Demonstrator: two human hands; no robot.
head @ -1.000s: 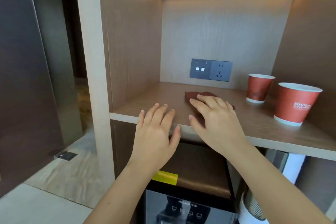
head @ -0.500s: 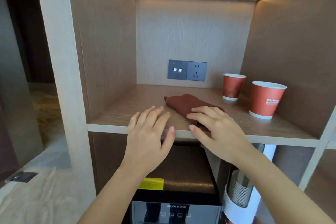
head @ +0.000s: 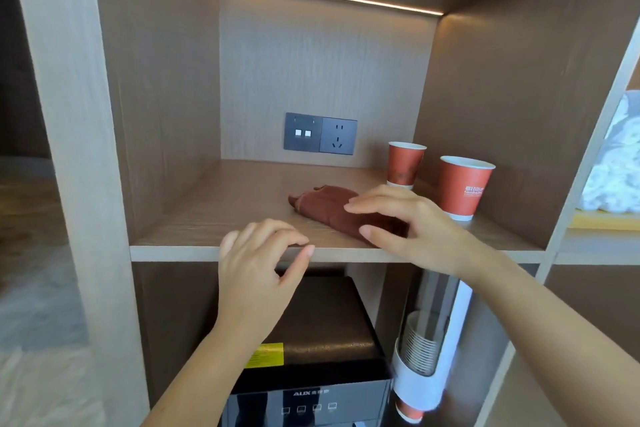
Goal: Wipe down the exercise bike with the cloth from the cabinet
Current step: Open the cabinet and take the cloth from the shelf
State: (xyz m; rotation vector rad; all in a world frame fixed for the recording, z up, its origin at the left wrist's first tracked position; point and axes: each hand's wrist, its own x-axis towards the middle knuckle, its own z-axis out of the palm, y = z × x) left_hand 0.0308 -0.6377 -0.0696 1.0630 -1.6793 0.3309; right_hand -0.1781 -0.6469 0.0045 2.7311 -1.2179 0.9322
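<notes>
on shelf (head: 225, 204), cloth (head: 325, 204) diag. back-l/front-r

The left forearm rises from 7 o'clock to the left hand (head: 258, 263), palm down, fingers loosely curled, holding nothing. The right forearm enters from 4 o'clock. The right hand (head: 412, 229), at the left's 2 o'clock, curls fingers and thumb round the cloth (head: 323, 206).

You see one red paper cup (head: 464, 189) at right, another cup (head: 404, 165) farther back, a grey socket (head: 320, 133) beyond, and a black machine (head: 311, 388) below.
</notes>
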